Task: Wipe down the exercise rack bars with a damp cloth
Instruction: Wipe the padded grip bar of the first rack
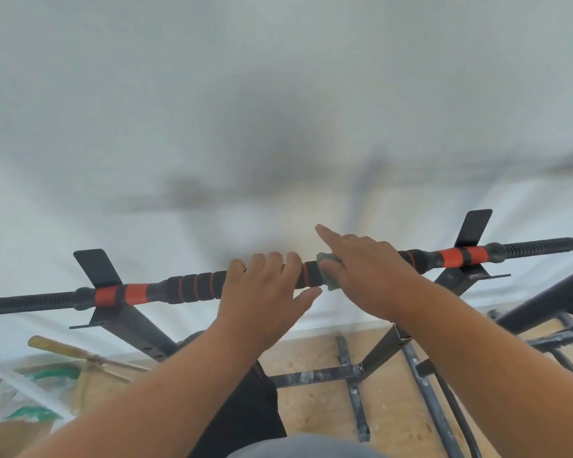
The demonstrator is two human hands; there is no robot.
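A black bar with orange bands (186,287) runs across the view, resting on two black brackets of the exercise rack. My left hand (262,289) grips the padded middle of the bar, fingers curled over the top and thumb out to the right. Just to its right, a small green-grey cloth (328,271) is wrapped on the bar. My right hand (371,269) lies over the cloth and holds it against the bar, index finger stretched out straight toward the wall.
A white wall fills the view behind the bar. Black rack legs and a paint-spattered cross frame (348,371) stand on the tan floor below. More black tubing (543,305) crowds the right. A wooden handle (80,353) and plastic bags lie at lower left.
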